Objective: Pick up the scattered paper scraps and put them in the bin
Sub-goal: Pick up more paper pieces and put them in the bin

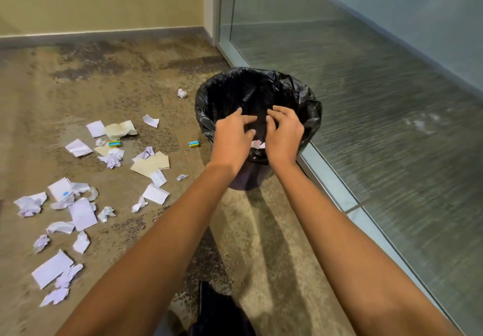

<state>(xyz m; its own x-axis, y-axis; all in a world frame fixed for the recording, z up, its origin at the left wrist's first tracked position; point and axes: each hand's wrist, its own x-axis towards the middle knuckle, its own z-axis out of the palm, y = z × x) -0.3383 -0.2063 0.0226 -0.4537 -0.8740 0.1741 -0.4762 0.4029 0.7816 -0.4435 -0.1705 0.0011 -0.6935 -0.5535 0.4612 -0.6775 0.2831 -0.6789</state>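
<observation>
Bin (257, 92) near rim hidden behind hands (257, 137); scrap (258, 144) partly covered.

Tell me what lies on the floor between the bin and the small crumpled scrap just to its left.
Nothing: in the head view the stretch of carpet between the bin and the small crumpled scrap is bare. The other scraps lie nearer the person, lower left.

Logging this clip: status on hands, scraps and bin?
Both hands over the bin, left hand and right hand open, nothing in grip. Many paper scraps on the carpet left of the bin. Nothing in the way.
</observation>
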